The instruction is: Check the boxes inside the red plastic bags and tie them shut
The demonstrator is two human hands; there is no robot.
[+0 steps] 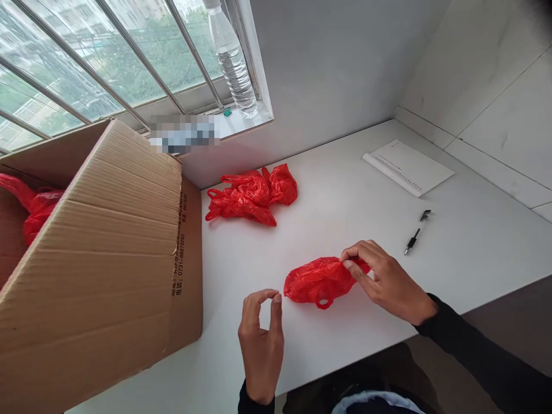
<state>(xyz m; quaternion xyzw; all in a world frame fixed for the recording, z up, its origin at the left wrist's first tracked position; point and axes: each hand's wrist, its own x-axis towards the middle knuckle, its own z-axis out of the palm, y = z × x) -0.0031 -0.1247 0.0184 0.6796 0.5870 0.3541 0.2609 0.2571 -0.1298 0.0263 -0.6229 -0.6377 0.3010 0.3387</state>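
A crumpled red plastic bag (319,282) lies on the white tabletop in front of me, one small loop handle sticking out toward me. My right hand (379,279) pinches the right end of this bag between thumb and fingers. Just off its left end is my left hand (262,333), thumb and index fingertips brought together in a pinch. A narrow gap shows between those fingertips and the bag, and I see nothing held in them.
More crumpled red bags (252,195) lie by the wall. At left stands an open cardboard box (107,259) with red plastic inside. A water bottle (237,69) stands on the windowsill. To the right are a paper pad (409,167), a pen (413,241) and its cap (425,215).
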